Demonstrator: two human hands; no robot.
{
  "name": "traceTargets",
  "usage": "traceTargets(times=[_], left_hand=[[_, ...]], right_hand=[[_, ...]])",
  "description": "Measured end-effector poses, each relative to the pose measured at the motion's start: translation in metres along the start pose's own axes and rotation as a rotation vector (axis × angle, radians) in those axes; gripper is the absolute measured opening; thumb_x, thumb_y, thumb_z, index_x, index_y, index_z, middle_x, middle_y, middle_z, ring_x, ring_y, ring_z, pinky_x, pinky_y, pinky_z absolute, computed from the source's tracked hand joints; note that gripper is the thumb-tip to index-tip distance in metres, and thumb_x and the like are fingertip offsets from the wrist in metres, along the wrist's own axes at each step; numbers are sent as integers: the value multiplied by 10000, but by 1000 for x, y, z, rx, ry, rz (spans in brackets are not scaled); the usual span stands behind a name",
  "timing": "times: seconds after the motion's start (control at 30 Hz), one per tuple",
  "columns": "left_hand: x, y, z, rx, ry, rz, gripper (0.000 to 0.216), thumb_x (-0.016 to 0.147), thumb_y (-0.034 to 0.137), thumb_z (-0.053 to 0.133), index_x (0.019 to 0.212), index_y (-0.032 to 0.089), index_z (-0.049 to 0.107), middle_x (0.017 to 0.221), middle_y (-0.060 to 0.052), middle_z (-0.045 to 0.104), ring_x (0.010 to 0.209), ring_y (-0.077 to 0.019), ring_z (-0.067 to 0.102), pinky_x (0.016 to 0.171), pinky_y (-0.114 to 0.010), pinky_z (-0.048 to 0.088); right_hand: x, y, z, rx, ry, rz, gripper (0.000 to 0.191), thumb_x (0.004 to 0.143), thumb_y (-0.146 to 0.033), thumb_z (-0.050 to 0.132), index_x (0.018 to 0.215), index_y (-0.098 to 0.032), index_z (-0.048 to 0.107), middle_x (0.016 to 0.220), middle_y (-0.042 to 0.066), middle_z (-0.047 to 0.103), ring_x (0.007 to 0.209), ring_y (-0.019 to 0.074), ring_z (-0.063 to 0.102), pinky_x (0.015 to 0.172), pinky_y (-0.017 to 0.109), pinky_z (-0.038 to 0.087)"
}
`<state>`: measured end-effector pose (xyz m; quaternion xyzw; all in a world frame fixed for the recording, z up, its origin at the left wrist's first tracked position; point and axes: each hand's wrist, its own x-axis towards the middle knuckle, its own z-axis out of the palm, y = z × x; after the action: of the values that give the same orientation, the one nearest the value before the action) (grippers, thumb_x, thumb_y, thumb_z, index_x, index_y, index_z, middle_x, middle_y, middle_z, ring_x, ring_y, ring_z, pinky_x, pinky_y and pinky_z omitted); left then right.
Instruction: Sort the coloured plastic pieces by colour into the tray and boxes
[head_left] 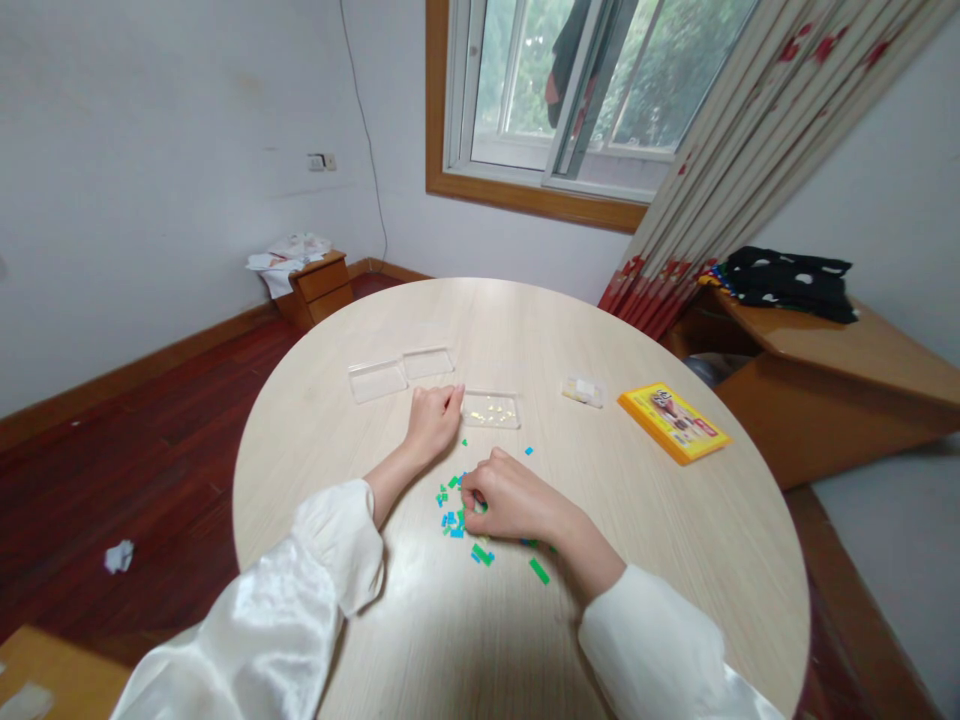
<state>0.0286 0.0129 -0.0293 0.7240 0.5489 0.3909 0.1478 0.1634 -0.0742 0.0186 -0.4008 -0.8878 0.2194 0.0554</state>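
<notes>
My left hand [435, 418] is closed at the left end of a shallow clear plastic tray [517, 413], its fingertips on the tray's edge. Small pale yellow pieces [495, 411] lie scattered inside that tray. Nearer to me, my right hand [508, 495] is bent over a loose pile of small green and blue pieces [452, 521], thumb and fingers pinched together. Whatever is between those fingertips is hidden. A longer green piece [539, 571] lies just below this hand, and a single blue piece [529, 451] sits above it.
Two more clear trays [377, 381] [429, 361] lie at the left on the round table [330, 450]. Toward the right are a small clear container [582, 391] and a yellow box [675, 422]. A window [570, 90] and a curtain [720, 150] are behind the table.
</notes>
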Motion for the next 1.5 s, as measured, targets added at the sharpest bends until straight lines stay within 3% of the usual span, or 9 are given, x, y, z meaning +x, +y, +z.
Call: traceTargets(times=[0.17, 0.33, 0.47, 0.7, 1.0, 1.13, 1.3, 1.4, 1.5], left_hand=[[-1, 1, -2, -72, -10, -9, 443, 908, 348, 311, 497, 187, 351, 476, 40, 378, 511, -122, 366, 637, -275, 284], [-4, -2, -1, -185, -102, -37, 431, 855, 386, 360, 472, 190, 324, 451, 59, 284, 472, -100, 301, 555, -252, 248], [-5, -3, -2, -208, -107, -56, 403, 807, 350, 401, 455, 194, 281, 459, 63, 225, 471, -90, 275, 527, -244, 218], [-4, 3, -9, -227, -108, -88, 381, 785, 301, 402, 451, 200, 250, 466, 59, 207, 472, -90, 284, 514, -247, 213], [-2, 0, -11, -263, -136, -90, 379, 766, 264, 425, 442, 202, 237, 467, 60, 200, 464, -83, 264, 497, -244, 205], [-7, 12, -19, -355, -372, -73, 361, 714, 233, 505, 439, 199, 274, 447, 74, 244, 444, -67, 254, 467, -230, 202], [-23, 34, -31, -378, -860, 179, 223, 669, 244, 626, 491, 153, 526, 445, 70, 381, 432, -60, 312, 472, -220, 255], [-28, 40, -35, -345, -981, 352, 80, 644, 182, 674, 570, 168, 647, 478, 70, 456, 464, -61, 381, 642, -249, 352], [-28, 39, -36, -319, -1048, 436, 78, 650, 134, 693, 604, 197, 684, 498, 77, 481, 491, -66, 424, 789, -300, 337]], right_hand=[[0, 14, -7, 474, 207, 96, 75, 664, -190, 548, 598, -167, 576, 457, -89, 307, 462, 68, 293, 557, 225, 300], [8, 47, -6, 759, 785, 294, 235, 659, -401, 560, 647, -166, 565, 528, -45, 420, 514, 96, 347, 497, 229, 291], [14, 67, 2, 759, 986, 421, 286, 659, -439, 569, 692, -155, 586, 522, -46, 414, 496, 93, 332, 462, 224, 270], [18, 71, 8, 676, 1012, 393, 368, 731, -394, 543, 922, -113, 687, 532, -42, 410, 524, 104, 349, 491, 229, 310], [15, 72, 7, 575, 992, 422, 524, 766, -396, 514, 1175, -89, 626, 541, -49, 381, 510, 113, 320, 507, 250, 345], [15, 72, 7, 587, 989, 407, 540, 768, -394, 513, 1197, -82, 610, 539, -54, 346, 503, 112, 302, 493, 247, 331], [14, 71, 5, 590, 970, 404, 541, 767, -393, 520, 1201, -80, 603, 536, -58, 343, 509, 105, 287, 494, 237, 329], [14, 71, 5, 586, 960, 414, 554, 765, -400, 512, 1206, -76, 599, 534, -65, 334, 519, 103, 272, 507, 237, 329], [15, 72, 6, 596, 968, 412, 571, 757, -410, 514, 1203, -65, 602, 535, -69, 332, 517, 102, 266, 511, 246, 326]])
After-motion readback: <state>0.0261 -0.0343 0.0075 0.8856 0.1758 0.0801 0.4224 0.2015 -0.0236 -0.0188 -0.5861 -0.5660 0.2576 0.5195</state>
